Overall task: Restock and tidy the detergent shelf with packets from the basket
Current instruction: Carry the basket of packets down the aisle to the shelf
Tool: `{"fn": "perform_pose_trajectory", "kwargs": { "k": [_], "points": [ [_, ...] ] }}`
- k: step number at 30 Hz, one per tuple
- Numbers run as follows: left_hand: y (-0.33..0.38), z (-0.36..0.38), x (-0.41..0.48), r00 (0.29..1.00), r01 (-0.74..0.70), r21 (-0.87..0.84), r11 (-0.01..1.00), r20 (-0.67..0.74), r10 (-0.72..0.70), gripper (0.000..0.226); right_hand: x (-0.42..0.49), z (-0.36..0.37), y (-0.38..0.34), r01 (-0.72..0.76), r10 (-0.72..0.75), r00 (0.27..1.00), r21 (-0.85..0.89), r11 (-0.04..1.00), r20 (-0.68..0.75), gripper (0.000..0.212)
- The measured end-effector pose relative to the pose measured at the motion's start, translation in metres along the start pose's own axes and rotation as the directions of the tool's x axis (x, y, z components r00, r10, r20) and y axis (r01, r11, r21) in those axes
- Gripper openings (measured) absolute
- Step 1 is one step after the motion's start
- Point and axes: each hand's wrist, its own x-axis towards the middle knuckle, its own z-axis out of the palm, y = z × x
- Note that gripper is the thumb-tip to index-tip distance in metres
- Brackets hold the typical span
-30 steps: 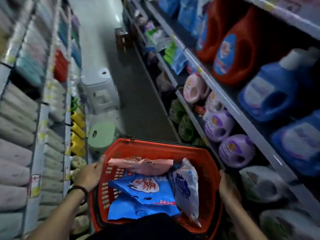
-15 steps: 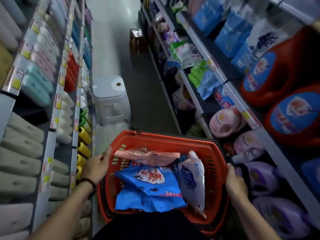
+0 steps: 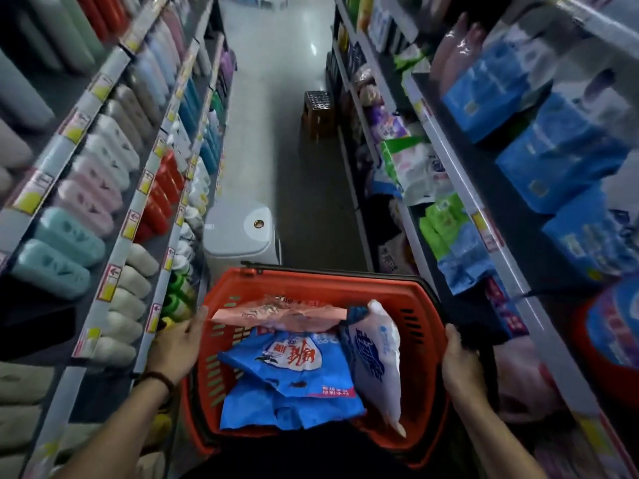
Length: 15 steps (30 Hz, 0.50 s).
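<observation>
A red plastic basket (image 3: pixel 311 281) is held in front of me at waist height. Inside lie a pink packet (image 3: pixel 276 314), two blue packets (image 3: pixel 294 364) and a white packet with blue print (image 3: pixel 377 354) leaning on the right wall. My left hand (image 3: pixel 176 344) grips the basket's left rim, a dark band on its wrist. My right hand (image 3: pixel 461 361) grips the right rim. The detergent shelf (image 3: pixel 453 160) runs along the right with blue, green and white packets (image 3: pixel 446 233) and, at the far right, a red jug (image 3: pixel 608 344).
Shelves of bottles (image 3: pixel 100 174) line the left side. A white step stool (image 3: pixel 242 233) stands on the aisle floor just beyond the basket. A brown crate-like stool (image 3: pixel 318 112) sits farther down by the right shelf. The grey floor stretches ahead between them.
The view has tilted up and moved down the aisle; the big jugs on the right have slid out of view and packets have come in. Both hands keep hold of the basket.
</observation>
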Motion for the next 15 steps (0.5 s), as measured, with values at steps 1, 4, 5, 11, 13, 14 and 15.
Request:
{"fn": "perform_pose_trajectory", "kwargs": {
  "k": [1, 4, 5, 11, 13, 14, 15],
  "points": [
    [0.01, -0.002, 0.016, 1.0, -0.005, 0.007, 1.0, -0.015, 0.005, 0.079, 0.018, 0.006, -0.012, -0.023, 0.023, 1.0, 0.03, 0.999, 0.017, 0.077],
    [0.038, -0.004, 0.067, 0.999, 0.001, 0.015, 1.0, -0.052, -0.001, 0.083, 0.061, 0.024, -0.047, -0.114, 0.108, 0.992, 0.081, 0.99, 0.071, 0.096],
    [0.046, -0.003, 0.086, 0.999, 0.001, 0.01, 1.0, -0.042, -0.001, 0.084, 0.073, 0.031, -0.058, -0.146, 0.139, 0.987, 0.098, 0.984, 0.077, 0.096],
    [0.092, 0.014, 0.212, 0.998, 0.01, 0.056, 0.998, 0.064, -0.013, 0.091, 0.161, 0.091, -0.113, -0.203, 0.2, 0.979, 0.197, 0.959, 0.035, 0.105],
    [0.126, 0.015, 0.267, 0.991, -0.078, 0.088, 0.993, 0.115, 0.068, 0.087, 0.18, 0.101, -0.137, -0.21, 0.215, 0.977, 0.184, 0.96, -0.008, 0.097],
    [0.145, 0.013, 0.296, 0.983, -0.136, 0.122, 0.983, 0.138, 0.119, 0.085, 0.189, 0.103, -0.148, -0.19, 0.198, 0.98, 0.173, 0.966, -0.03, 0.097],
    [0.162, 0.011, 0.323, 0.975, -0.184, 0.163, 0.969, 0.155, 0.159, 0.082, 0.193, 0.105, -0.159, -0.196, 0.207, 0.977, 0.168, 0.966, -0.05, 0.104]
  ]
}}
